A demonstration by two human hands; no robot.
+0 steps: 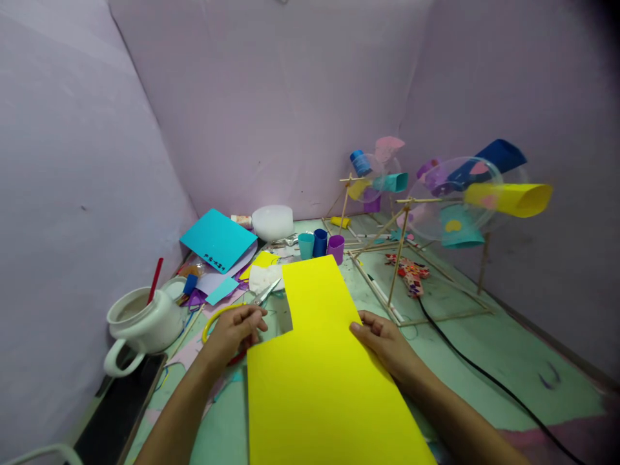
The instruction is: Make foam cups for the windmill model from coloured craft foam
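A large yellow foam sheet [324,381] with a notch cut from its left edge lies nearest on the green tabletop [484,349], its right edge pinched by the right hand [382,339]. Just left of it, the left hand [235,329] is curled around the yellow handles of a pair of scissors [264,296], blades pointing away. Farther off stand a white teapot [140,323], a turquoise sheet [217,240], three small cups [320,244], and two pinwheel models [455,194] on wooden sticks.
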